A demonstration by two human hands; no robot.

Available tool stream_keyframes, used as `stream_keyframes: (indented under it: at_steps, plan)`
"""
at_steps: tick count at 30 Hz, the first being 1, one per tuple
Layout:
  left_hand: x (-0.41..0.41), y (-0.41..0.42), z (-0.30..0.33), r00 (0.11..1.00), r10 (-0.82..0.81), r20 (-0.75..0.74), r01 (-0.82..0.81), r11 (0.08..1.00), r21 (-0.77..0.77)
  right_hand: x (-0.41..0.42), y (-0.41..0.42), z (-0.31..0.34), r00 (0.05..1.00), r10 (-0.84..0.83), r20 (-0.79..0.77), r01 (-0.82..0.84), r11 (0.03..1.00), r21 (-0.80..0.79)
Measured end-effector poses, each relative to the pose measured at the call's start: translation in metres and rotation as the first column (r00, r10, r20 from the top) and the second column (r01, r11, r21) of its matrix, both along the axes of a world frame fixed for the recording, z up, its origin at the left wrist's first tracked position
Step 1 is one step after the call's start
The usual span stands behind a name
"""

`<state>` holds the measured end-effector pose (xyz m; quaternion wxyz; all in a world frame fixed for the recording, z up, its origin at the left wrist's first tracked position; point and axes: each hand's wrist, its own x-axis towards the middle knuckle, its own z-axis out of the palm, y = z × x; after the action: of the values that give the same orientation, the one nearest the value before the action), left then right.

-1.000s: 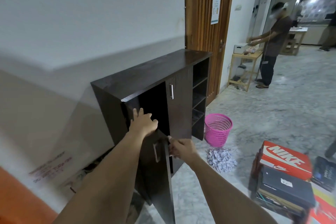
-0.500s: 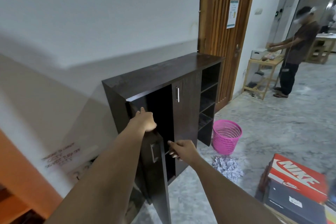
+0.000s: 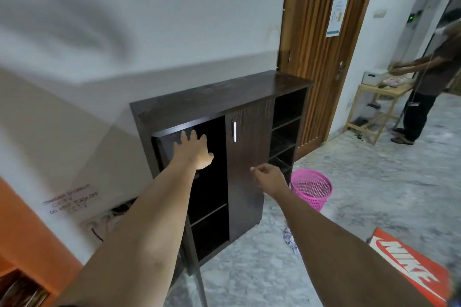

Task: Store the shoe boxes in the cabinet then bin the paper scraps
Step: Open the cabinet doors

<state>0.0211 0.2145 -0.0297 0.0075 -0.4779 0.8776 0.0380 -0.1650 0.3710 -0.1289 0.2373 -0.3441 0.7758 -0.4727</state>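
Observation:
A dark wooden cabinet (image 3: 219,97) stands against the white wall. Its left door (image 3: 192,252) is swung wide open toward me, showing dark shelves inside; the right door (image 3: 247,169) is closed. My left hand (image 3: 193,151) lies with fingers spread against the top of the open door. My right hand (image 3: 268,178) hovers in front of the closed door, fingers loosely curled, holding nothing. An orange Nike shoe box (image 3: 411,266) sits at the lower right. A bit of the paper scraps (image 3: 289,238) peeks out beside my right forearm.
A pink mesh bin (image 3: 311,188) stands on the marble floor right of the cabinet. Open shelves (image 3: 285,132) fill the cabinet's right end, beside a wooden slatted door (image 3: 321,57). A person (image 3: 429,87) stands at a small wooden table (image 3: 374,112) far right.
The left door has swung further open under my left hand. My right hand has let go of the door edge and pulled back. The view has shifted left, hiding most boxes.

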Motion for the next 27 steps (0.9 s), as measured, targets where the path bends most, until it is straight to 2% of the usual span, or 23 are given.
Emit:
stream_keyframes:
  at_steps: [6, 9, 19, 27]
  plan:
    - [-0.045, -0.048, -0.001, 0.999, -0.051, -0.017, 0.048, 0.991, -0.121, -0.027, -0.053, 0.036, 0.994, -0.027, -0.109, 0.019, 0.997, -0.081]
    - [-0.07, -0.081, 0.0, 0.997, -0.076, -0.002, 0.074, 0.985, -0.156, -0.043, -0.096, 0.042, 0.997, -0.016, -0.074, 0.008, 0.995, -0.1]
    - [-0.138, -0.207, -0.027, 0.981, -0.189, 0.042, 0.194, 0.956, -0.221, -0.095, -0.244, 0.028, 0.999, -0.016, -0.036, 0.016, 1.0, 0.004]
    - [-0.159, -0.236, -0.042, 0.984, -0.177, -0.033, 0.166, 0.962, -0.219, -0.102, -0.323, -0.007, 0.975, -0.186, 0.12, 0.184, 0.982, 0.028]
